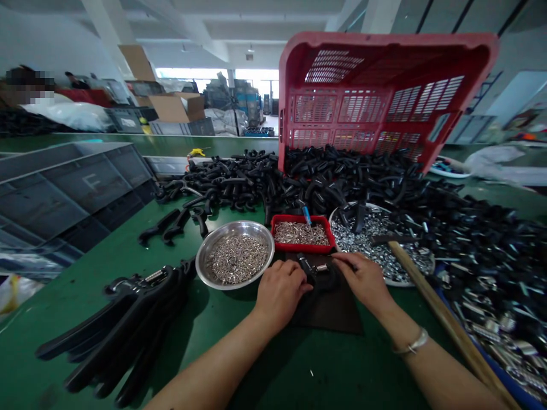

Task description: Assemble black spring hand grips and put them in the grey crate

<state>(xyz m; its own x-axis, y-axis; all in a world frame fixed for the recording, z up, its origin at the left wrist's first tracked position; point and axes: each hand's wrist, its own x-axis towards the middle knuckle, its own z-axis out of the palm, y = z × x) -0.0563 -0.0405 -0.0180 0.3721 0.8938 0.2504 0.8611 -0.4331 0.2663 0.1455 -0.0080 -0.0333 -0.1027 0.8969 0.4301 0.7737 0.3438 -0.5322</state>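
Note:
On a dark mat (337, 310) lies a black handle part (325, 282) with a silver coil spring (321, 267) on it. My left hand (282, 287) has its fingers curled over the left side of this part. At the part's right side, my right hand (363, 279) is closed, thumb and forefinger close together; what they pinch is dark and hard to make out. A steel bowl (204, 276) of small metal pieces stands left of the mat. Just behind it is a red tray (302, 249) of metal pins, with a blue-tipped tool (306, 214) in it.
Black handles with springs (141, 307) are stacked at left. Behind, a pile of black handles (239, 182) spills from a tipped red crate (387, 39). A round tray (395, 283) of metal parts and a hammer (436, 307) lie right. A grey crate (85, 193) stands left.

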